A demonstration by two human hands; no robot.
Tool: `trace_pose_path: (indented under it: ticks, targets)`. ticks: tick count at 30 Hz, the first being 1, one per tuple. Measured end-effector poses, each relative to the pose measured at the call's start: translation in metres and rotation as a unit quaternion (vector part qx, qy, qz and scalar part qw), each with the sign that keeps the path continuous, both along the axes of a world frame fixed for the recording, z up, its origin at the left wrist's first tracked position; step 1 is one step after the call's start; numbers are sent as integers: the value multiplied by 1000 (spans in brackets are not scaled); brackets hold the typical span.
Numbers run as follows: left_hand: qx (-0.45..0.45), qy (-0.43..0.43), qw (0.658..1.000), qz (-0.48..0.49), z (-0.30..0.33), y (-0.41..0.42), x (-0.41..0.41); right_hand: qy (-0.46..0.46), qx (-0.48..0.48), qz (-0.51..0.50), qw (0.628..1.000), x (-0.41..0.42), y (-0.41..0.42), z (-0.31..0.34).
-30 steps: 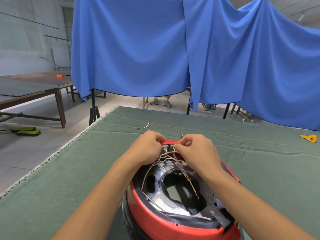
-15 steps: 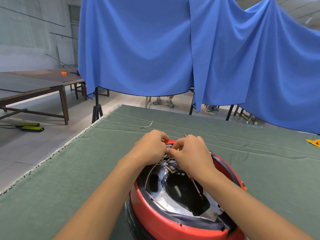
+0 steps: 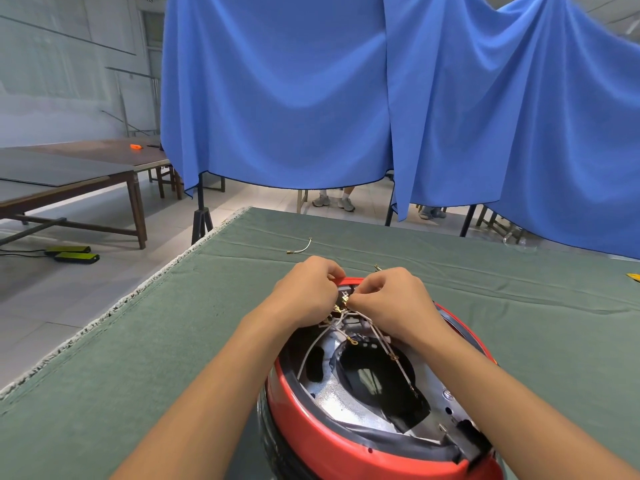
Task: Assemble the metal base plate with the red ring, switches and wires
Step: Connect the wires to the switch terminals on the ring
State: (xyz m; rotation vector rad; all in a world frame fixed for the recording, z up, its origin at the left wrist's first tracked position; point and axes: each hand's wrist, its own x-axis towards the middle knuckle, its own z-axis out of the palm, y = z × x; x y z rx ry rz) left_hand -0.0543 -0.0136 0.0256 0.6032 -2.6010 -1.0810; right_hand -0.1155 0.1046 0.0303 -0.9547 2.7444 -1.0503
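A round red ring (image 3: 311, 434) frames a silver metal base plate (image 3: 337, 396) with a dark opening at its middle, standing near the front of the green-covered table. White wires (image 3: 381, 341) with brass terminals cross the plate and gather at its far rim. My left hand (image 3: 304, 294) curls over the far rim and grips the wire ends there. My right hand (image 3: 391, 299) pinches a brass terminal (image 3: 344, 299) right next to the left hand's fingers. The switches under my hands are hidden.
A loose white wire (image 3: 300, 247) lies on the green table cloth (image 3: 173, 341) beyond my hands. The table's left edge (image 3: 114, 306) drops to the floor. Blue curtains (image 3: 311, 98) hang behind, with a wooden table (image 3: 69, 174) at the left. A yellow object (image 3: 633, 277) sits far right.
Both hands have stayed at the far rim, drawing a little closer together over the wire terminals. The camera view shifted slightly.
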Motion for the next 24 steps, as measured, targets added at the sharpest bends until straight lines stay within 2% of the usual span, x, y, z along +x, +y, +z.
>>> trace_pose_path:
  ticks: [6, 24]
  targets:
    - [5, 1, 1000, 1, -1, -1, 0, -19, -7, 5, 1000, -1, 2, 1]
    - [17, 5, 1000, -7, 0, -1, 0, 6, 5, -2, 1000, -1, 1, -1]
